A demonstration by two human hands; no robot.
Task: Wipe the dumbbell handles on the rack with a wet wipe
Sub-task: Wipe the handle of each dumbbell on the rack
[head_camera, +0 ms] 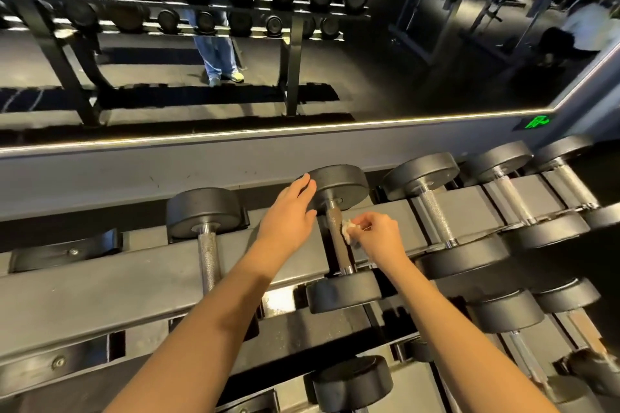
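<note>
Wiping one dumbbell handle (336, 238) on the rack (100, 295).
The right grip (379, 233) pinches the wet wipe (348, 231) against the handle's side. The left grip (288, 211), fingers straight, rests on the far weight head (342, 184). Next, probably, the wipe must travel along and around the handle.

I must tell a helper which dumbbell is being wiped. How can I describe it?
Find the rack below the wall mirror, top row. The dumbbell has the left hand on its far weight and the right hand pinching a white wipe against its handle. That handle looks brownish; the neighbours' are silver.
</note>
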